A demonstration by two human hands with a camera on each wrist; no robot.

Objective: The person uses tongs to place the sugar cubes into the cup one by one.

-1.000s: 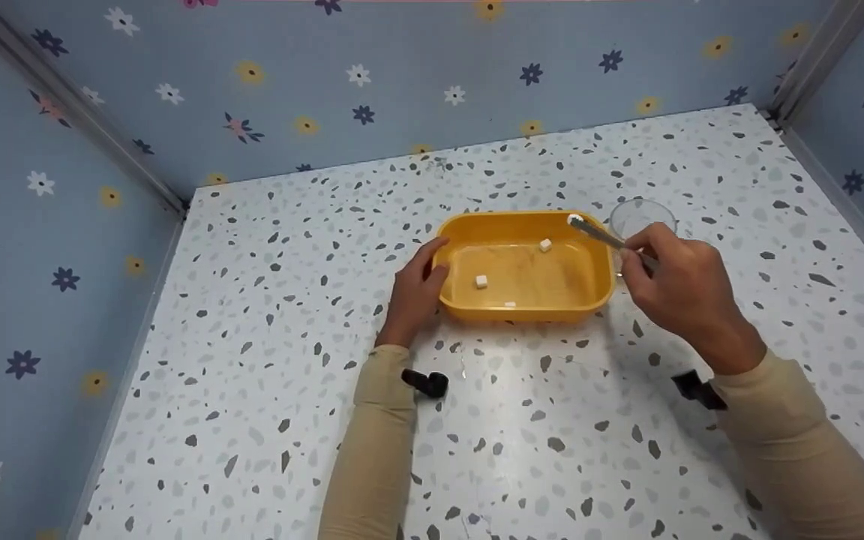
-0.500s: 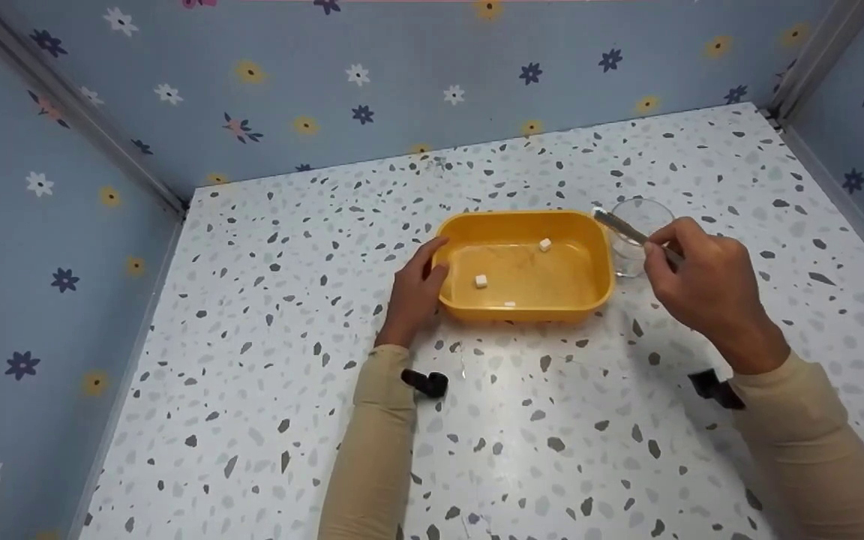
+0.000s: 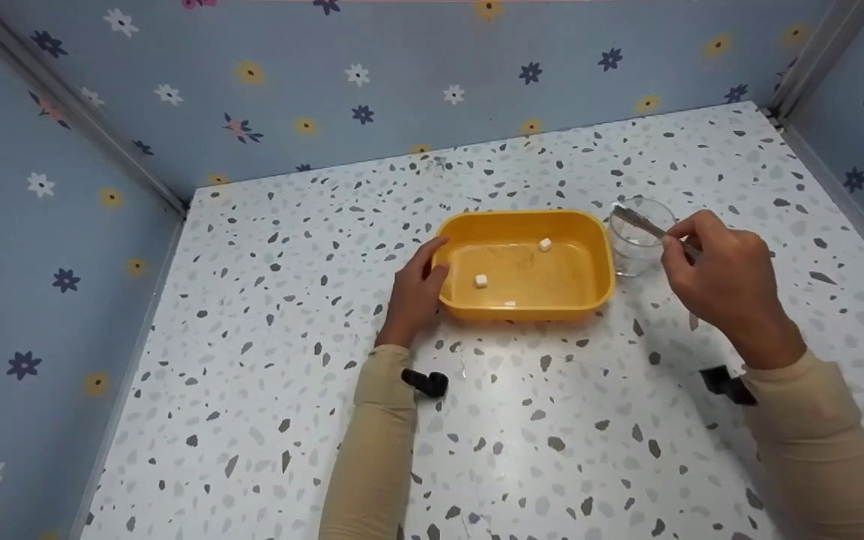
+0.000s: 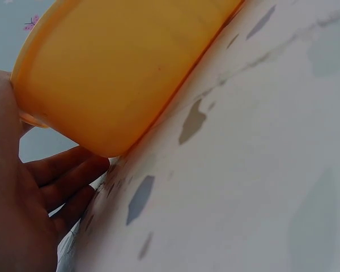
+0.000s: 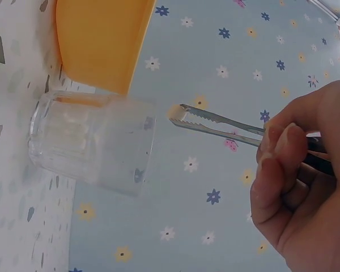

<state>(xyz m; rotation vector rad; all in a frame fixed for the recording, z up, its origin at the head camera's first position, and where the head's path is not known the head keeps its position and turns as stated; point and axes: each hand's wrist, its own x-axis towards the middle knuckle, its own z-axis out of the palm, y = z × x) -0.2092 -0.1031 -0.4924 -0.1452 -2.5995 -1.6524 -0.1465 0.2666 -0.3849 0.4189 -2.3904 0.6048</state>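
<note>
My right hand [image 3: 728, 281] pinches metal tweezers [image 5: 224, 127] with serrated tips and dark handles. A small white cube [image 5: 178, 113] sits between the tips in the right wrist view. The tips are over the rim of a clear glass [image 3: 631, 259], above its mouth. Whitish patches show in the glass, but their nature is unclear. My left hand [image 3: 413, 296] holds the left end of a yellow tub [image 3: 526, 313], thumb at the rim and other fingers along its outer side [image 4: 119, 85]. Inside the tub lie a white cube [image 3: 481, 281] and another white cube [image 3: 545, 244].
A thin white piece [image 3: 509, 304] shows near the tub's front wall. The glass stands close to the tub's right end on a speckled white table [image 3: 267, 360]. A blue flowered panel [image 3: 402, 75] borders the back, with similar panels on both sides.
My right hand has moved to the right with the tweezers, bringing their tips from above the tub to over the glass. My left hand and the tub have stayed in place.
</note>
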